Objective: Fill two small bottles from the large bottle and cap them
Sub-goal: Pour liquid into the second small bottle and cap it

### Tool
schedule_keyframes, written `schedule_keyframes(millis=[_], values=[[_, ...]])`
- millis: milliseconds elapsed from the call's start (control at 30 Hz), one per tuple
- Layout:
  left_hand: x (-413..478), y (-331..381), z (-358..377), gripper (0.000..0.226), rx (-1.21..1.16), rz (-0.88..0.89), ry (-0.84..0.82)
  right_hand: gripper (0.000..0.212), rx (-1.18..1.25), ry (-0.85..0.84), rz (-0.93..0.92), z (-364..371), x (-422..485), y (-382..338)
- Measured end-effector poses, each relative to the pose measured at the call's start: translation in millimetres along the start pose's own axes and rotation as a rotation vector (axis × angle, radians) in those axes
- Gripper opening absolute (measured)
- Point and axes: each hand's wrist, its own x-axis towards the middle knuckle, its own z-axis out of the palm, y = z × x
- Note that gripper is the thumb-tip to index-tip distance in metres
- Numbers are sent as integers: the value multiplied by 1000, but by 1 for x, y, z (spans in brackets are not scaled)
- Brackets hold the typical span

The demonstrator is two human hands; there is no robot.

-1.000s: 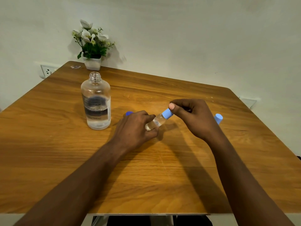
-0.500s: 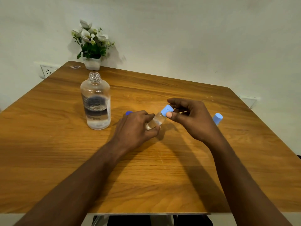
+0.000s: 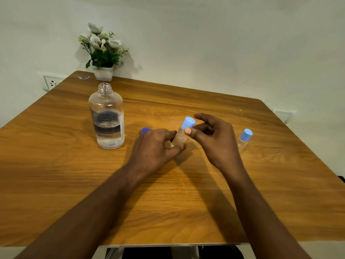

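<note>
The large clear bottle point(image 3: 106, 116) stands uncapped at the left, with a little clear liquid at the bottom. My left hand point(image 3: 153, 148) grips a small clear bottle point(image 3: 179, 138), tilted, with a light blue cap point(image 3: 188, 122) on its neck. My right hand point(image 3: 214, 139) is beside that cap: the thumb tip touches the cap's lower edge, the other fingers are spread apart and the index finger is lifted. A second small bottle point(image 3: 244, 139) with a light blue cap stands to the right of my right hand. A dark blue cap point(image 3: 145, 130) lies behind my left hand.
A white pot of flowers point(image 3: 103, 71) stands at the far left corner of the wooden table point(image 3: 56, 165), with a small clear item point(image 3: 84, 77) beside it. A wall socket point(image 3: 51, 83) is left of that corner. The table's front edge runs just below my forearms.
My right thumb slid from the top of the cap down to its lower edge, and the fingers opened away from the cap. The small bottle now tilts more upright in my left hand.
</note>
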Motion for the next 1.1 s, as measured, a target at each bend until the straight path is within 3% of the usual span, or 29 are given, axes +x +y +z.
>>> schedule_keyframes(millis=[67,133,367,500,900,1100], values=[[-1,4,2,32,-48,-17,35,45,49,5,91,9,-9,5],[-2,7,3,38,-61,-31,20,33,96,-22,143,18,-19,11],[-4,9,10,45,-19,-14,-59,10,111,100,172,25,-28,21],[-2,10,11,60,-21,1,-27,15,-72,255,197,17,-22,29],[-4,10,8,47,-21,-4,-8,15,-249,360,224,16,-16,42],[-15,14,-8,31,-29,-24,95,44,-199,438,288,14,-34,35]])
